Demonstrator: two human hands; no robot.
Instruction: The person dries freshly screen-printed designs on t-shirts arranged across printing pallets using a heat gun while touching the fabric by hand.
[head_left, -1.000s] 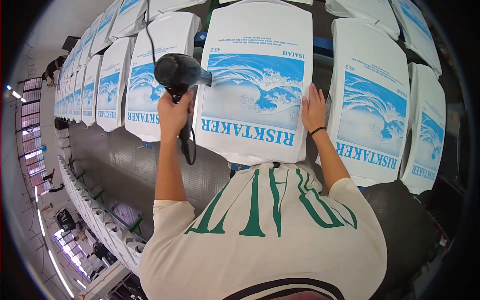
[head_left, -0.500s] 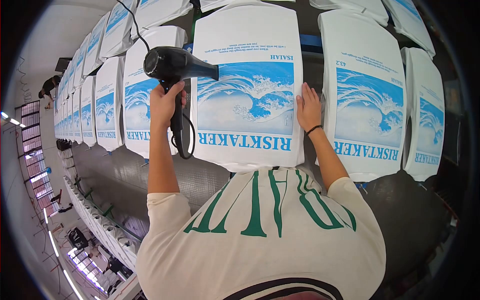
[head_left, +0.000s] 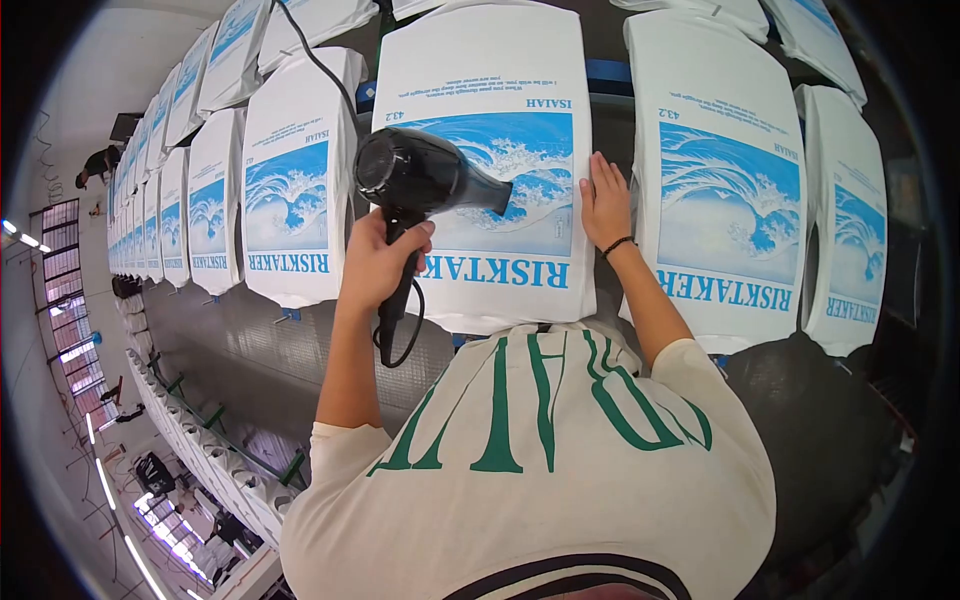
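My left hand (head_left: pixel 381 262) grips the handle of a black hair dryer (head_left: pixel 420 178). Its nozzle points right, low over the blue wave print of a white T-shirt (head_left: pixel 500 60) stretched flat in front of me, lettered RISKTAKER. The dryer's black cord (head_left: pixel 300 45) runs up and away to the top left, and a loop hangs below my fist. My right hand (head_left: pixel 604 203), a dark band at the wrist, lies flat with fingers apart on that shirt's right edge.
More white shirts with the same print lie on both sides: one to the left (head_left: pixel 295 180), one to the right (head_left: pixel 725 180), and a long row (head_left: pixel 165 200) receding far left. A person (head_left: pixel 98 162) stands at the far end. Dark table surface (head_left: pixel 250 340) lies below the shirts.
My left hand has carried the dryer right and down, from the shirt's left edge to over the middle of the wave print. My right hand has stayed flat on the right edge.
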